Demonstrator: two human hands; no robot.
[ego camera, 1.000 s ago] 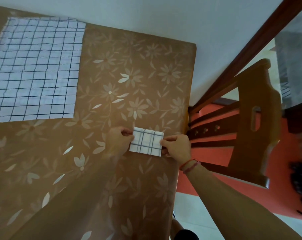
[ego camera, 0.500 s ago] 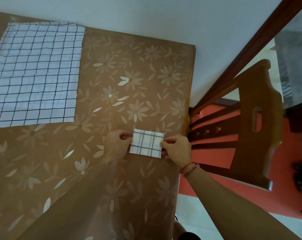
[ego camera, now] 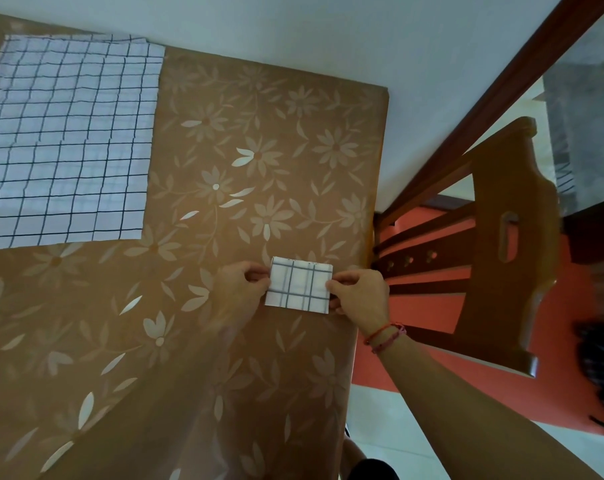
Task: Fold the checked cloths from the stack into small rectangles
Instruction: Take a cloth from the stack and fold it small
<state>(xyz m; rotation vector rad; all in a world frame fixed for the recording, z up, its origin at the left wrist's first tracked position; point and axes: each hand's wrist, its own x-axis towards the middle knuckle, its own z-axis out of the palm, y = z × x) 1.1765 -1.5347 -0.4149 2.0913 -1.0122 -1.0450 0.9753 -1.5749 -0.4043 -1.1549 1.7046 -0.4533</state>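
A small folded checked cloth (ego camera: 298, 285), white with grey lines, lies as a rectangle near the right edge of the table. My left hand (ego camera: 239, 289) pinches its left side between thumb and fingers. My right hand (ego camera: 361, 294) pinches its right side; a red thread band circles that wrist. At the far left lies the stack of unfolded checked cloths (ego camera: 63, 143), spread flat, its left part cut off by the frame.
The table (ego camera: 245, 393) has a brown flower-patterned cover and stands against a white wall. A wooden chair (ego camera: 505, 251) stands close to the table's right edge, over a red floor. The table's right edge runs just beyond my right hand.
Both hands hold the folded cloth at the same spot throughout. Only the view shifted slightly.
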